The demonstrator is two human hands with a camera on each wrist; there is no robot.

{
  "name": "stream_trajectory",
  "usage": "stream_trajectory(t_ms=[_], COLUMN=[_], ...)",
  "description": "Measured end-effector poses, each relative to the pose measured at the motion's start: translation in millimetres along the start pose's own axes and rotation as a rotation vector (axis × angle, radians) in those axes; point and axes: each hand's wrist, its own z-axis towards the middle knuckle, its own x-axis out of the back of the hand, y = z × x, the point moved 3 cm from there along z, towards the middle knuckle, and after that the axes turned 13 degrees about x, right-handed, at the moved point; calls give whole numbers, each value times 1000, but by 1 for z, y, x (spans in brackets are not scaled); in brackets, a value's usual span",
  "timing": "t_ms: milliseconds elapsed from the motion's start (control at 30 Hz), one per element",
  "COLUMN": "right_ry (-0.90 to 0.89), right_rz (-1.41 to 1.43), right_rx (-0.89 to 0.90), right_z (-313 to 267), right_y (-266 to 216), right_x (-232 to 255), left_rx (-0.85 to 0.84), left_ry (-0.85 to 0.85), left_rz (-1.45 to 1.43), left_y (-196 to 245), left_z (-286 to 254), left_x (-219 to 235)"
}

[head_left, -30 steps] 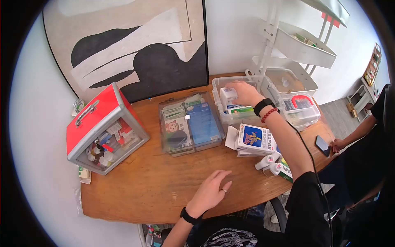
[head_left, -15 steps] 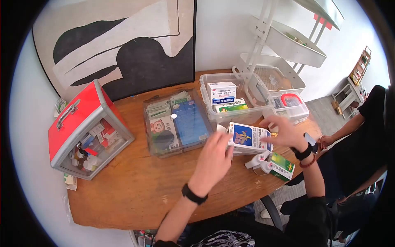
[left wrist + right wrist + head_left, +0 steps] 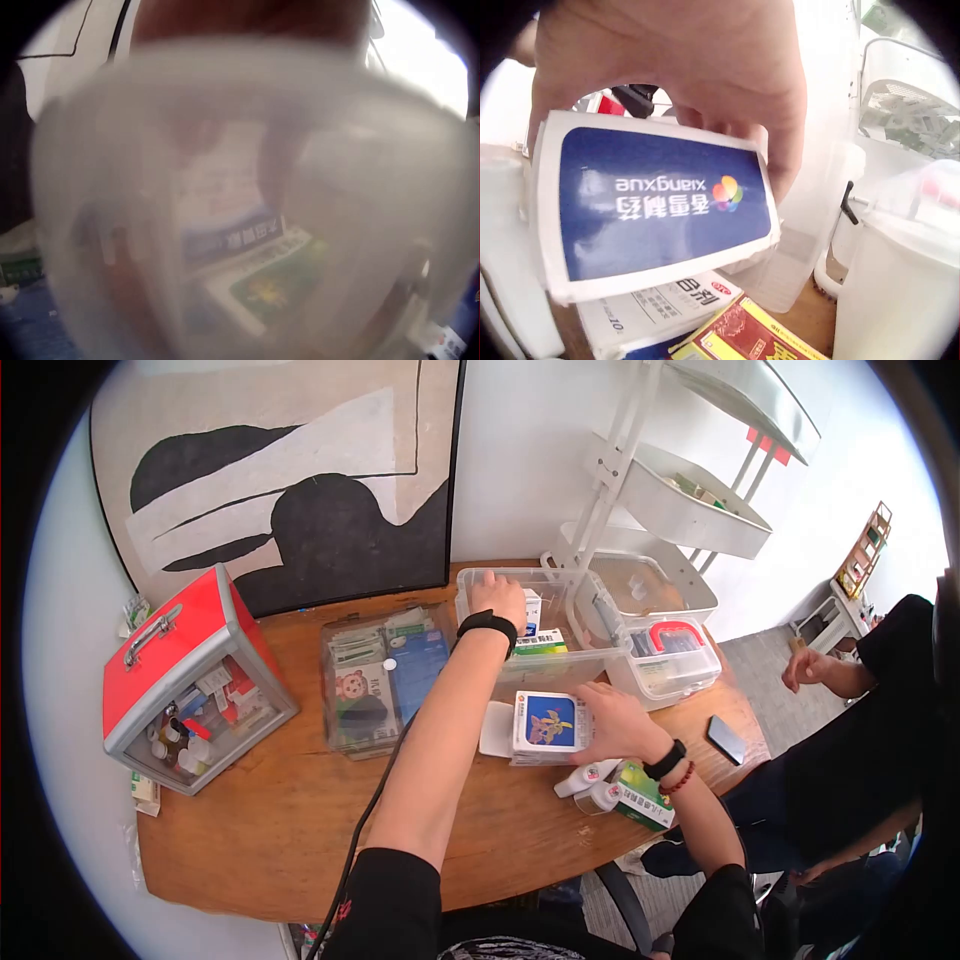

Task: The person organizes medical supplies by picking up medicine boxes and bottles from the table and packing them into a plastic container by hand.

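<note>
My left hand reaches down into the clear plastic bin, beside an upright white-and-blue medicine box. Its fingertips are hidden in the head view and blurred behind plastic in the left wrist view, so I cannot tell whether they grip that box. A green-and-white medicine box lies in front of it inside the bin. On the table, my right hand grips a white medicine box with a blue panel, fingers spread across it. Beneath show another white box and a red-and-yellow box.
Two white bottles and a green box lie near the right hand. Left of the bin stands a lidded clear case, then a red first-aid box. A red-handled case, phone, cart and another person are rightward.
My right hand left the bin and came down onto the white box with the blue panel. The left hand moved from the table front, past that box, into the bin.
</note>
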Motion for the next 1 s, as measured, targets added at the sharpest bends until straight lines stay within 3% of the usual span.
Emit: stream_trajectory(t_ms=[100,167,233,300,367,433,500,633,667,867,1000], right_ry=[51,207,232,313,322,335,377,447,386,309,283], right_rz=[-32,44,73,113,122,122,144,88,115,-2,-8], right_rx=[79,128,131,104,52,4,-20,-9,-63,-3,32], right_z=[-9,-16,-22,-24,-22,-11,1,34,45,105,111], right_y=[-6,-8,-1,10,22,32,41,72,74,114,121], right_x=[22,42,60,78,96,113,124,127,127,93,79], left_rx=[46,29,-30,-56,-109,-130,-114,-194,-194,-142,-114], left_ry=[39,51,-122,-122,31,38,168,517,561,467,452], left_rz=[-87,-102,-218,-175,-201,-252,-214,-298,-319,-308,-279], left_y=[-16,-18,-17,-18,-19,-20,-17,-38,-43,-48,-42], left_z=[-9,0,4,4,-8,-16,-17,-61,-72,-111,-114], left_x=[0,-11,-17,-19,-8,-5,-11,38,46,64,63])
